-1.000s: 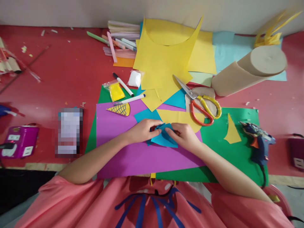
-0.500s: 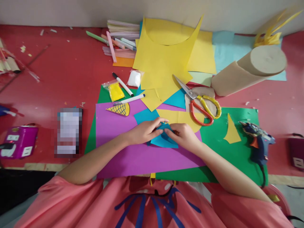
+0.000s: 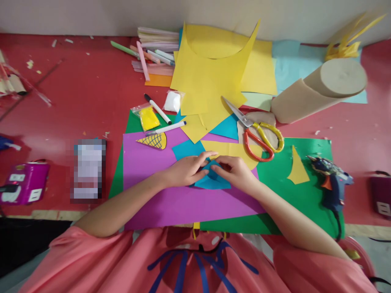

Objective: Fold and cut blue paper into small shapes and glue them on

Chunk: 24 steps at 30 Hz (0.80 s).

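A small piece of blue paper (image 3: 212,182) lies between my hands over the purple sheet (image 3: 171,205). My left hand (image 3: 188,169) pinches its upper left part, thumb on top and fingers behind. From the other side my right hand (image 3: 234,170) grips the same paper, its thumb pressing near the middle. The paper looks bent or folded at the top, where my fingers hide part of it. Just beyond lie another blue piece (image 3: 186,149) and a yellow paper piece (image 3: 235,151). A yellow cone cutout (image 3: 154,141) with dark grid lines rests to the left.
Open scissors (image 3: 251,124) lie beyond my right hand. A glue gun (image 3: 333,183) and a yellow scrap (image 3: 297,169) rest on the green sheet (image 3: 275,195). Markers, clay packets (image 3: 149,118), yellow sheets (image 3: 210,81) and a beige roll (image 3: 305,95) stand farther back. A phone (image 3: 88,169) lies left.
The blue paper has turned slightly between my hands, its lower edge shifting a little right. My right fingers have risen slightly; both hands keep their hold.
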Each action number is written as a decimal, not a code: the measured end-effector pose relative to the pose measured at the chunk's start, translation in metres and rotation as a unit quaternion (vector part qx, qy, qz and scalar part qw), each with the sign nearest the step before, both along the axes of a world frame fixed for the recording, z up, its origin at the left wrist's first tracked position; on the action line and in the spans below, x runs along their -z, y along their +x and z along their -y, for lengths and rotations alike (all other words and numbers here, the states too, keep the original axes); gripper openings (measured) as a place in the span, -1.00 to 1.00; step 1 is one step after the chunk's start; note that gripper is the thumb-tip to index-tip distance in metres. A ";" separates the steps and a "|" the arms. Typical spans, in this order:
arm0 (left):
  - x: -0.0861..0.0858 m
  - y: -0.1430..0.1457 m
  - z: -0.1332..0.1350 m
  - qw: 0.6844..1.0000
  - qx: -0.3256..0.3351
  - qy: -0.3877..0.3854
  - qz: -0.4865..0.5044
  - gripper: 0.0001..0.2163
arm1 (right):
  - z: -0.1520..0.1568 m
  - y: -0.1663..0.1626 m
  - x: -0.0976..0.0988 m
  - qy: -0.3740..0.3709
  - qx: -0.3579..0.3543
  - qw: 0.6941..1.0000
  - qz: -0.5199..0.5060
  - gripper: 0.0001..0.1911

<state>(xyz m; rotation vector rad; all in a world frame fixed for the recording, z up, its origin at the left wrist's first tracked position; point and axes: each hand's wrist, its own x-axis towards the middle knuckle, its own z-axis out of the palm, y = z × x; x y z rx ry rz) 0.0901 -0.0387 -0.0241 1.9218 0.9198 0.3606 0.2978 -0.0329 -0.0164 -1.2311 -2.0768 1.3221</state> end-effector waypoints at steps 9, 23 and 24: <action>0.002 -0.001 -0.001 0.993 -0.108 -0.042 0.018 -0.74 | 0.002 0.001 0.001 0.081 0.083 0.992 -0.057 -0.78; 0.006 0.004 -0.001 0.979 -0.185 -0.068 0.052 -0.71 | 0.006 0.002 0.000 0.032 0.081 0.992 -0.093 -0.69; 0.006 0.004 -0.002 0.973 -0.204 -0.080 0.072 -0.70 | 0.005 0.003 0.000 0.003 0.098 0.988 -0.115 -0.63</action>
